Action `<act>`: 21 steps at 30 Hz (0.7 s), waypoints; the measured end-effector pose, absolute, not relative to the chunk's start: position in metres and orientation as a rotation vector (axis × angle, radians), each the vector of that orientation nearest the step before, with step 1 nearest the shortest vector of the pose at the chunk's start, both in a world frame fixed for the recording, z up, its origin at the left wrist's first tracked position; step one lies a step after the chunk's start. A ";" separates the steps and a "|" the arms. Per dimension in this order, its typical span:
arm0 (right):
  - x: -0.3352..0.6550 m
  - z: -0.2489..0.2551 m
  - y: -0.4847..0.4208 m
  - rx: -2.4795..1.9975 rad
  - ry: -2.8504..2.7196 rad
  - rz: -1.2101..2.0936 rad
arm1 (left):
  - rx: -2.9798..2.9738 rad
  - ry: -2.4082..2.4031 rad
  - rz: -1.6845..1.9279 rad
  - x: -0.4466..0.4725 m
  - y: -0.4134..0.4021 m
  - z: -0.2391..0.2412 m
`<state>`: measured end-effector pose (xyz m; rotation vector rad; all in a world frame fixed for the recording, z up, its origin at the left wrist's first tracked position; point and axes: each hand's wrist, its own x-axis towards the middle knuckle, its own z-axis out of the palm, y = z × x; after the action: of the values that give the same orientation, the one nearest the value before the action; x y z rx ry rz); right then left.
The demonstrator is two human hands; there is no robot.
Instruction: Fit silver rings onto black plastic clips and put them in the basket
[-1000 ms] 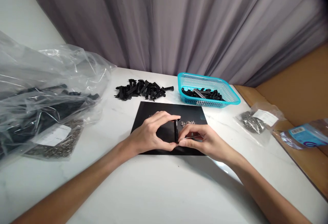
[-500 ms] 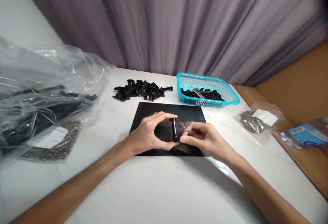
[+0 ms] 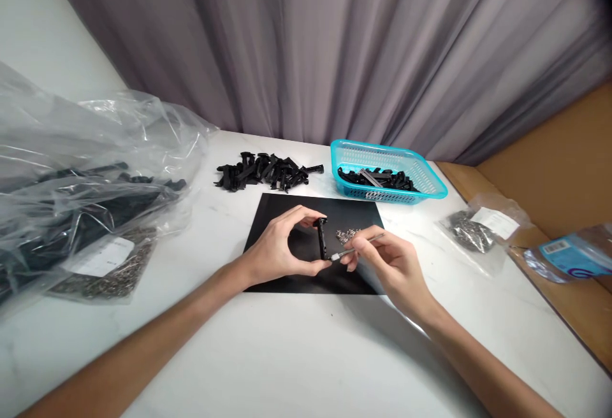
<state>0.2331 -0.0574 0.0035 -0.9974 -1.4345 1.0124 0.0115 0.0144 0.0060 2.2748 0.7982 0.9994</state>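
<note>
My left hand (image 3: 282, 249) pinches a small black plastic part (image 3: 322, 238) upright between thumb and forefinger, over a black mat (image 3: 287, 208) on the white table. My right hand (image 3: 389, 265) grips thin metal tweezers (image 3: 358, 247) whose tip meets the lower end of the black part. A little heap of tiny silver metal pieces (image 3: 347, 234) lies on the mat just behind the tweezers.
A pile of black plastic parts (image 3: 265, 171) lies behind the mat. A turquoise basket (image 3: 421, 172) at the back right holds more black parts. Large clear bags (image 3: 81, 176) with parts fill the left side. A small bag of metal pieces (image 3: 471, 230) lies at right, by a cardboard box (image 3: 564, 150).
My right hand has turned so the tweezers now point left at the part's lower end. My left hand keeps the black part upright in about the same place.
</note>
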 end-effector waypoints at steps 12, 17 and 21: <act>0.230 0.002 -0.057 -0.995 -1.498 1.050 | 2.301 0.818 1.039 0.010 0.014 -0.001; 0.227 0.000 -0.059 -0.996 -1.533 1.085 | 2.317 0.827 1.042 0.010 0.013 -0.001; 0.232 0.003 -0.057 -1.011 -1.537 1.032 | 2.320 0.826 0.992 0.012 0.013 0.004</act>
<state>0.2315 -0.0566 0.0029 -1.0105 -1.5369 1.0316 0.0120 0.0125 0.0038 2.3202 0.8256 0.9918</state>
